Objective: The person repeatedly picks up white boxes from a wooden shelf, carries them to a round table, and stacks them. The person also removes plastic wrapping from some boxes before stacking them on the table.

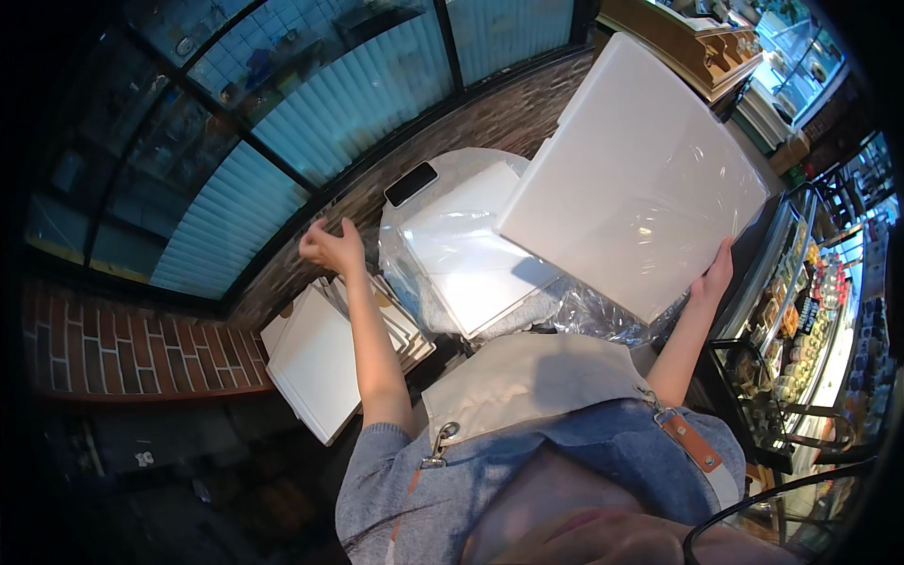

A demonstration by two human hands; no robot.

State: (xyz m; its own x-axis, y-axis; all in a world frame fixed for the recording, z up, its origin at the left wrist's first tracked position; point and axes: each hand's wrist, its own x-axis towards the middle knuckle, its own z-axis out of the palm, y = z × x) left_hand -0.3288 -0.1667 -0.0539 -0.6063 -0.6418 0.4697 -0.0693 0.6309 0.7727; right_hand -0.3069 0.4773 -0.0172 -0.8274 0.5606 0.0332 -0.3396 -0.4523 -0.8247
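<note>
My right hand (pixel 713 274) grips the lower right edge of a large flat white box (pixel 631 179). The box is raised and tilted, and glossy clear plastic wrap shows over part of its surface. My left hand (pixel 334 247) is up in the air to the left, thumb and fingers apart, with nothing visible in it. Beneath the raised box, a second flat white box (pixel 471 254) lies on a round table (pixel 480 158), with clear plastic about it. Crumpled clear plastic (pixel 603 316) bunches at the table's near right side.
A black smartphone (pixel 411 184) lies at the table's far left edge. Left of my left forearm leans a stack of flat white boxes (pixel 320 363). Beyond the table runs a brick wall (pixel 122 353) under dark-framed windows. A lit display case (pixel 800 330) stands to the right.
</note>
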